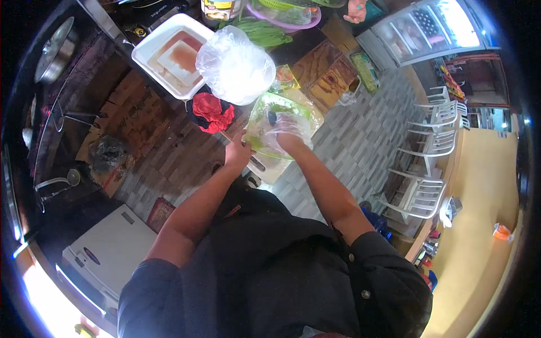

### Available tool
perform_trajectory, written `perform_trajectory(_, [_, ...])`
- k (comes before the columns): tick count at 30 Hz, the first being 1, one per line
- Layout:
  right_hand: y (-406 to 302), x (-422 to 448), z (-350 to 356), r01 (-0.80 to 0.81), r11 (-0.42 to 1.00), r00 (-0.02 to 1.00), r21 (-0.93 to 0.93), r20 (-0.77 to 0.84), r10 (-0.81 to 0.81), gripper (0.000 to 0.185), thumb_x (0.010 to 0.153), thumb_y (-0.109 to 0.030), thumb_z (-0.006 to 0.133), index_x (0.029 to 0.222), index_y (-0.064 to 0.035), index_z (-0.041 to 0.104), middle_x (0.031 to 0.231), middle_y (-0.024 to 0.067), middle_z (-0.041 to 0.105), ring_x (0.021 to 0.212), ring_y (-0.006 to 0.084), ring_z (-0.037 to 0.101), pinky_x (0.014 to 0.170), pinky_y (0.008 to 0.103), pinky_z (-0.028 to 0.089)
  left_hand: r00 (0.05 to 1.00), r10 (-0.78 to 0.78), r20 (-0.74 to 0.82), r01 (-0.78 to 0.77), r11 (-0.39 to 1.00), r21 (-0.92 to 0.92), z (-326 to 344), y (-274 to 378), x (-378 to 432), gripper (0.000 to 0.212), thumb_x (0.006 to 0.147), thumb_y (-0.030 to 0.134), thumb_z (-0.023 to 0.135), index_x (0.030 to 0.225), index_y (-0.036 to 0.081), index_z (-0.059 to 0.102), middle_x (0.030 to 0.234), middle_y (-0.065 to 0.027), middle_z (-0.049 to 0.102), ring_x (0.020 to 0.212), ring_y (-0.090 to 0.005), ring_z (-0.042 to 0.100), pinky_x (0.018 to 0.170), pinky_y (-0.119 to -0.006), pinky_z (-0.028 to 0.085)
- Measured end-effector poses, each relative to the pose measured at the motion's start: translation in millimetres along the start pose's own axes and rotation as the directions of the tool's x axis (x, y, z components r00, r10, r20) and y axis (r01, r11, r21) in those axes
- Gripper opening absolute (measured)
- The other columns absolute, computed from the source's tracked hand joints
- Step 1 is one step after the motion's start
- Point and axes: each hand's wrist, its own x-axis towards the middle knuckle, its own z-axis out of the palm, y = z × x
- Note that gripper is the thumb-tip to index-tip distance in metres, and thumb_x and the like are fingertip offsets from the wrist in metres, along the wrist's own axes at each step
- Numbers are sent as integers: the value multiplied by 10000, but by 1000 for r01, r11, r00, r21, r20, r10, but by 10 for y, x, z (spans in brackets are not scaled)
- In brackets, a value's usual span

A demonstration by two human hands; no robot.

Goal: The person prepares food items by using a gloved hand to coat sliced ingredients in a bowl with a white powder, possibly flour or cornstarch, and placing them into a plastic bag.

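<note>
My right hand [289, 143] is over a light green tray or board [260, 145], with thin clear plastic [293, 124] around its fingers. The fingers are blurred under the plastic, so I cannot tell what they grip. A small dark object [271, 118] lies just beyond them. At the near left edge of the green piece is my left hand [238, 153], fingers bent downward; its grip is hidden. Close beside it is a dark handle [257, 163], on a pale board [274, 169] underneath. A red and black cloth [212, 112] lies beyond my left hand.
A full clear plastic bag [236, 67] stands beside a white tub [146, 55] with reddish liquid. Leafy greens [262, 31] and a purple basin [289, 26] are at the back. Another person's hand [356, 11] shows at the top. White chairs [422, 196] line the right.
</note>
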Motion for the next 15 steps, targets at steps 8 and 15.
perform_trajectory(8, [119,187,-396,244,882,915,403,206,-347,363,857,-324,625,1084,-42,618,1044,184,669,987,345,638,889,429,486,995,-61,74,60,998,20,-71,144,6,431,879,112,622,1300,93,528,793,-183,703,745,-278,729,724,-403,562])
perform_trajectory(15, [64,183,-575,1,854,983,521,154,-95,184,847,-187,700,984,-65,706,914,102,702,838,243,665,775,371,515,999,-12,49,7,995,103,-113,107,25,453,903,128,655,1326,81,504,750,-109,658,648,-194,700,592,-330,567])
